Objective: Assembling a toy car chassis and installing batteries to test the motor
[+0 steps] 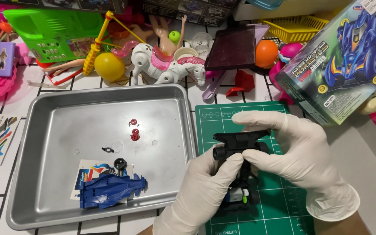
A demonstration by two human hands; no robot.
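The black toy car chassis (239, 148) is being gripped by the gloved left hand (205, 191) and right hand (297, 152) above the green cutting mat (279, 204), keeping it steady.

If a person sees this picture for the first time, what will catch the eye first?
First come the two white-gloved hands, the left hand and the right hand, which hold a black toy car chassis over a green cutting mat. Next is the metal tray to the left, with a blue car body in its near part. Bright toys crowd the far edge.
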